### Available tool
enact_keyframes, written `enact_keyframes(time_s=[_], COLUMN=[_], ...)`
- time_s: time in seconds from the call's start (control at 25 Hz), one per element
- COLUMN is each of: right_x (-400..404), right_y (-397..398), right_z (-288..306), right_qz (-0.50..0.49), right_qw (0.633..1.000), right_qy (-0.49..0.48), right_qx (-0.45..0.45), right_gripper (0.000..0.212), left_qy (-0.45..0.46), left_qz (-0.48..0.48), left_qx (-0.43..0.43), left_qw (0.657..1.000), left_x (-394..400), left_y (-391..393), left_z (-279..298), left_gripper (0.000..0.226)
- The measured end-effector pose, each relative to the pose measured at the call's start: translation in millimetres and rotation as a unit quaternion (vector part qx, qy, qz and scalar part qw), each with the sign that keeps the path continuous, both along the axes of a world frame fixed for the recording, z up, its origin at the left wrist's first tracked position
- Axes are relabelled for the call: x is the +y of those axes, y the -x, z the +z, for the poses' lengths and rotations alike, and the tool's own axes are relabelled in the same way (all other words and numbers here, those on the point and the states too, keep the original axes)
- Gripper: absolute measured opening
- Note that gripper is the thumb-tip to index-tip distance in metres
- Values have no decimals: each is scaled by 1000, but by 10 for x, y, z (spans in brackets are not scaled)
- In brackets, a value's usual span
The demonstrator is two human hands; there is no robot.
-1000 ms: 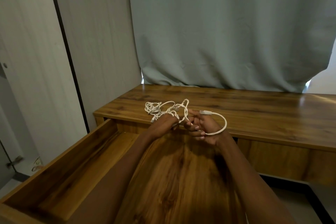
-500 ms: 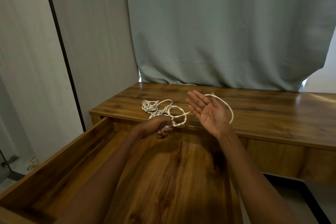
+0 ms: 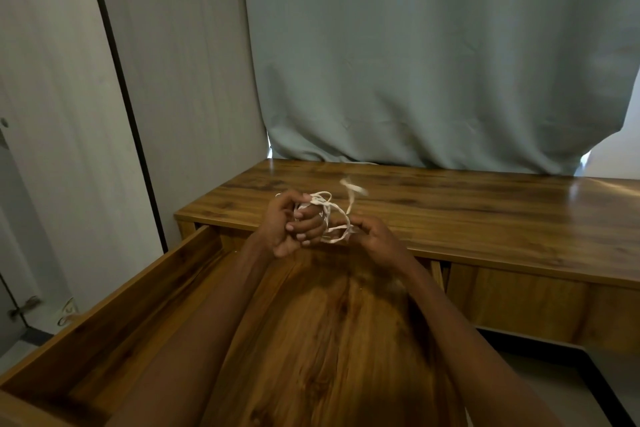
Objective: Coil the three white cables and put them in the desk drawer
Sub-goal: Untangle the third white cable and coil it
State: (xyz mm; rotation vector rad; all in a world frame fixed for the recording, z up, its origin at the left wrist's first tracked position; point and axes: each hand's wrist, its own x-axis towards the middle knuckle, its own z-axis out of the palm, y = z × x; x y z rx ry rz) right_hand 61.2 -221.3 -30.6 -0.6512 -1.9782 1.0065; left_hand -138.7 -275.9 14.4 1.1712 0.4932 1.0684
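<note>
- Head view: my left hand (image 3: 294, 227) is curled tight round a bundle of white cable (image 3: 320, 204), held just above the front edge of the desk (image 3: 485, 218).
- My right hand (image 3: 372, 236) pinches a loop of the same cable beside it, and a loose end flicks up, blurred, over the desktop.
- I cannot tell whether I hold one cable or all three; the strands are too tangled to count.
- Below my arms the drawer (image 3: 114, 302) stands pulled out, with no cable that I can see in it.
- Risk, as I judge it: the free end could whip round and knot into the bundle, since it is swinging loose; the turns could also slide off my left fingers if I ease the grip.
- A careless drop could miss the drawer and fall to the floor.
- No brand, label or writing is readable anywhere.
</note>
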Motion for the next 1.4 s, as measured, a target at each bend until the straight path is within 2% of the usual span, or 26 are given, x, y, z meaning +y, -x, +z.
enact_keyframes(time_s=[0.08,0.16,0.32,0.4,0.44,0.48,0.52,0.6,0.64,0.68,0.76,0.84,0.88,0.96,1.04,1.2,1.32,1.4], right_x=[-22,-19,-29,-6,5,23,41,66,78,82,21,-49,-88,-141,-149,-52,-84,-156], right_y=[-5,24,24,-60,-111,-149,-175,-182,-156,-126,-51,15,43,54,28,42,108,131], right_z=[-53,-43,4,25,37,39,20,-89,-166,-245,-282,-246,-233,-224,-266,-398,-423,-403], right_qz=[5,3,-12,-33,-52,-72,-82,-76,-63,-47,-26,-21,-20,-41,-51,-21,-5,3], right_qw=[1000,999,989,991,997,996,981,923,899,891,907,948,971,979,955,938,940,944], right_qy=[9,33,67,62,26,-35,-95,-164,-175,-168,-147,-107,-69,-98,-165,-154,-160,-168], right_qx=[2,43,132,111,57,-36,-148,-341,-397,-419,-393,-297,-226,-175,-241,-311,-302,-283], right_gripper=[22,21,26,30,30,28,26,25,28,28,32,38,32,29,33,42,37,41], left_qy=[7,13,11,5,0,-6,-14,-34,-43,-48,-49,-42,-34,-20,-26,-27,2,1], left_qz=[51,75,74,65,62,60,57,58,68,83,123,172,193,228,244,310,392,419], left_qx=[-91,-150,-160,-170,-182,-196,-212,-239,-246,-250,-252,-244,-249,-288,-344,-410,-438,-431], left_qw=[995,986,984,983,981,979,975,969,966,963,959,954,949,930,907,857,809,799], left_x=[-15,-26,-53,-52,-49,-47,-43,-19,3,28,82,121,131,145,131,108,144,177], left_y=[26,30,42,33,19,0,-20,-44,-51,-60,-75,-64,-36,74,206,365,485,562], left_z=[25,45,55,70,79,92,109,135,137,130,98,71,76,110,181,321,326,306], left_gripper=[37,40,49,51,52,52,52,48,45,42,39,37,39,41,34,37,35,24])
